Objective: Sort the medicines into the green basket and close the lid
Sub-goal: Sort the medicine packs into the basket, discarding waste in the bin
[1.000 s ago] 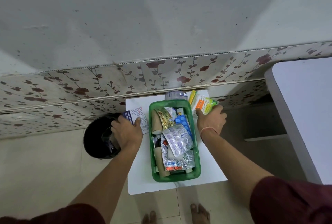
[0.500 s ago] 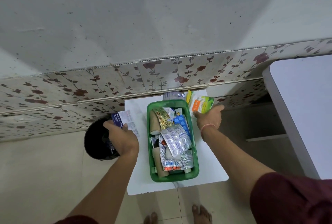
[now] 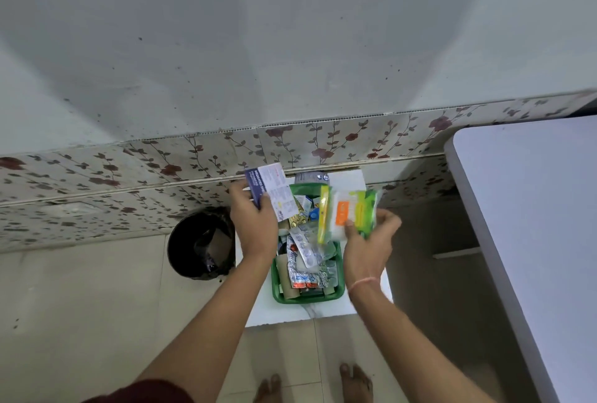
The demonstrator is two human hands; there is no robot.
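The green basket (image 3: 307, 298) stands on a small white table (image 3: 326, 313), filled with blister strips, foil sachets and small boxes. My left hand (image 3: 253, 225) holds a blue and white medicine box (image 3: 269, 191) raised above the basket's far left corner. My right hand (image 3: 368, 241) grips a clear packet with orange and green print (image 3: 350, 212), held up over the basket's right side. A silvery pack (image 3: 311, 177) lies behind the basket by the wall. No lid is visible.
A black bin with a dark liner (image 3: 202, 244) stands on the floor left of the table. A large white tabletop (image 3: 529, 225) fills the right side. A floral-tiled wall band (image 3: 193, 157) runs right behind the small table. My bare feet (image 3: 313, 385) are below.
Both hands have lifted their items off the table. The left hand brought the box up and rightward to the basket; the right hand raised the packet over the basket's right side.
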